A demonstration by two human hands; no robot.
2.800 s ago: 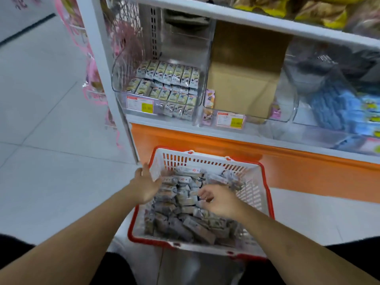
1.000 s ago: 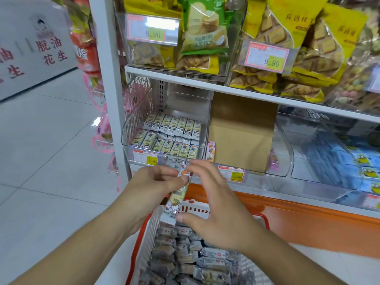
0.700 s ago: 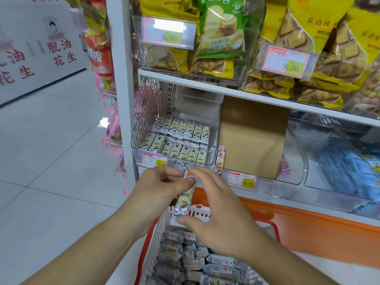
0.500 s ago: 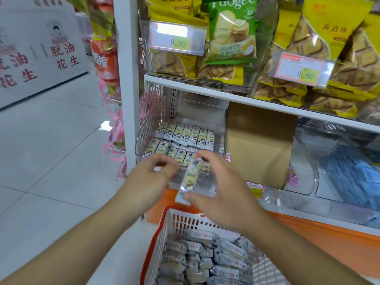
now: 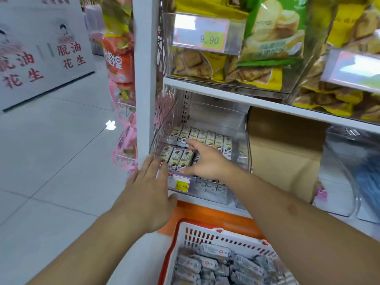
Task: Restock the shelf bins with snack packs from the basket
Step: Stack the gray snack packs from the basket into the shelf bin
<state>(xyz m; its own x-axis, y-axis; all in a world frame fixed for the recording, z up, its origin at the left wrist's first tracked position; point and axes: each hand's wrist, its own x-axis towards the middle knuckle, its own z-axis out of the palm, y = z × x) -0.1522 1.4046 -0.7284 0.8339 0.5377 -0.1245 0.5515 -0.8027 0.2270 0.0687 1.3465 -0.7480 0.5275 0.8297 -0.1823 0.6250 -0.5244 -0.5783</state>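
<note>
A person's right hand (image 5: pixel 207 161) reaches into the clear bin (image 5: pixel 240 182) on the lower shelf, fingers curved over the front row of snack packs (image 5: pixel 186 159); whether it grips one, I cannot tell. Best to seat packs flush with the row. The left hand (image 5: pixel 149 194), fingers apart, no longer steadies the pack; it hovers left of the bin. The basket (image 5: pixel 205 236) sits below.

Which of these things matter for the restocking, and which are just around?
In the job:
red and white plastic basket
grey-wrapped snack packs
clear plastic shelf bin
small cream packs
left hand
right hand

Just around:
yellow biscuit bags
green biscuit bag
brown cardboard box
</note>
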